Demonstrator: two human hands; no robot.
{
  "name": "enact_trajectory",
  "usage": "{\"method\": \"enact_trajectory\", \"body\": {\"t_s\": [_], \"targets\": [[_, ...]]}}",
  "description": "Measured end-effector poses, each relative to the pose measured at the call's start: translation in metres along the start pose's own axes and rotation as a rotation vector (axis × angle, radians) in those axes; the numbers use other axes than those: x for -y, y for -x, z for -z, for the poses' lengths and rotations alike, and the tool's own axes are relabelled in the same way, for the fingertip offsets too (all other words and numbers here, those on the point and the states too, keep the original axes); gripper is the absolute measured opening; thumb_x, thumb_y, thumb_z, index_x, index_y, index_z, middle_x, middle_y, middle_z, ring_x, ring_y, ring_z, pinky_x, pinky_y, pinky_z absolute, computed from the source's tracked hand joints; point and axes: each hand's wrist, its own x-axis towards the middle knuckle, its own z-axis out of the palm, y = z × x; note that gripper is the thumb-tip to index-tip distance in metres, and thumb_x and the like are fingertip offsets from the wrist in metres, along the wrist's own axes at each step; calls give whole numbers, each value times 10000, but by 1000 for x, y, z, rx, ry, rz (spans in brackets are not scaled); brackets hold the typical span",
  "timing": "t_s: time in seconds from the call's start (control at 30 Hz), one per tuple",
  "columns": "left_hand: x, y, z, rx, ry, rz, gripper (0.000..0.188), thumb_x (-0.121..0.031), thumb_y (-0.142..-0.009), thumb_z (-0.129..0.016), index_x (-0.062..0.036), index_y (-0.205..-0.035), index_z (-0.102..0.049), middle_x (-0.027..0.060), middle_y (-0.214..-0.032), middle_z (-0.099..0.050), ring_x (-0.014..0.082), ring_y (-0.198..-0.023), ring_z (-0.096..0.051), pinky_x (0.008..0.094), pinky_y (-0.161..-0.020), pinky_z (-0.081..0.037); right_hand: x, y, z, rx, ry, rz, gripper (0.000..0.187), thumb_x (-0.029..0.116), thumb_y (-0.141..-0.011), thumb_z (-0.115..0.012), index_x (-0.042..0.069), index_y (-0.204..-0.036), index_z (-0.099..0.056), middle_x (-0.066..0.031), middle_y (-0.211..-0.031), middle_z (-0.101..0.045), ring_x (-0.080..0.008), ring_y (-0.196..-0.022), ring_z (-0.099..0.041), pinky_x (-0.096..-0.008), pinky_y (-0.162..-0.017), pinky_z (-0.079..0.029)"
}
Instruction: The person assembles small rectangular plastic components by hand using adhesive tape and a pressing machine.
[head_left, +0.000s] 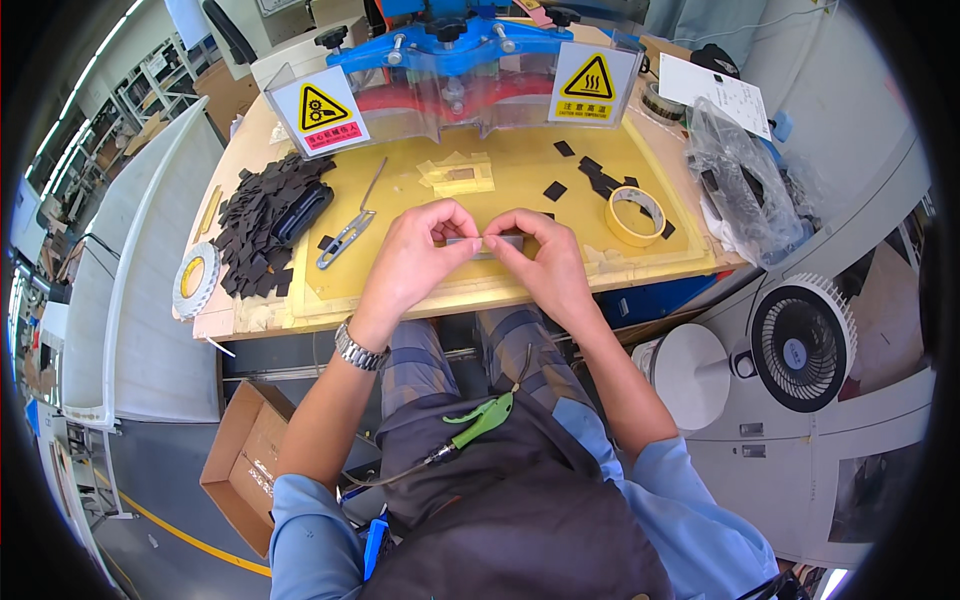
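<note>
My left hand (425,250) and my right hand (543,258) meet over the yellow work mat (420,285), fingertips pinched together and almost touching. A small grey flat piece (513,242) shows at their fingers. What exactly each pinch holds is too small to make out. Left of my hands lies a metal tool (346,240) with a looped frame and a long thin shaft. A yellow tape roll (634,238) rests to the right, beside several small black rectangular pieces (600,178). Beyond my fingers are pale yellow strips (458,174) on the mat.
A blue-framed press with a clear guard (400,122) spans the far side. At left sit a heap of black pieces (250,215), a black object (302,214) and a white tape roll (211,272). A green air gun (484,420) rests across my lap; a fan (800,350) stands right.
</note>
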Motion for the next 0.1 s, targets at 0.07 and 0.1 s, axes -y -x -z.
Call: {"method": "enact_trajectory", "body": {"t_s": [0.07, 0.1], "targets": [[2, -1, 0, 4, 6, -4, 106, -58, -985, -847, -25, -1025, -755, -8, -965, -767, 99, -918, -678, 293, -887, -560, 1, 0, 0, 0, 12, 6, 148, 77, -991, -822, -1, -1113, -794, -123, -1043, -817, -245, -995, -781, -357, -881, -580], [3, -1, 1, 7, 10, -9, 108, -65, -987, -851, -27, -1027, -758, -6, -966, -769, 103, -917, -680, 295, -887, -560, 1, 0, 1, 1, 17, -3, 146, 79, -990, -823, 0, -1110, -795, -123, -1050, -820, -248, -994, -782, -353, -883, -579]]}}
